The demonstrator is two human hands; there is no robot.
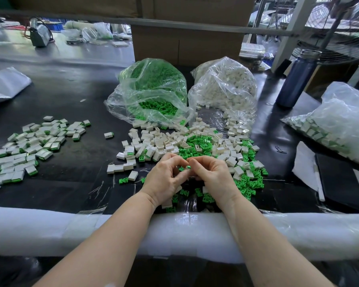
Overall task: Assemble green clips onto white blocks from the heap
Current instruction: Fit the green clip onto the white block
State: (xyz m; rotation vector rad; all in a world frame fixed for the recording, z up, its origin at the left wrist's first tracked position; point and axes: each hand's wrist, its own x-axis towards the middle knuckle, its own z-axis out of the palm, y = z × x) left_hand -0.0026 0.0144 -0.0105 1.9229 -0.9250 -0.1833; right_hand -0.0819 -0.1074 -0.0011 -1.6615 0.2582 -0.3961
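Note:
A mixed heap of white blocks [164,145] and green clips [197,141] lies on the black table in front of me. Both hands are over its near edge, curled, with their fingertips meeting. My left hand [166,179] pinches a white block, mostly hidden by its fingers. My right hand [214,175] pinches a small green clip [182,168] against that block. More green clips [251,183] lie to the right of my right hand. Under my left wrist lies another white block [167,204].
Assembled blocks [27,146] are spread at the left. At the back stand an open bag of green clips [153,90] and a bag of white blocks [226,85]. A bag of assembled pieces [336,123] and a dark bottle [296,77] are at the right. White foam padding [50,230] covers the near edge.

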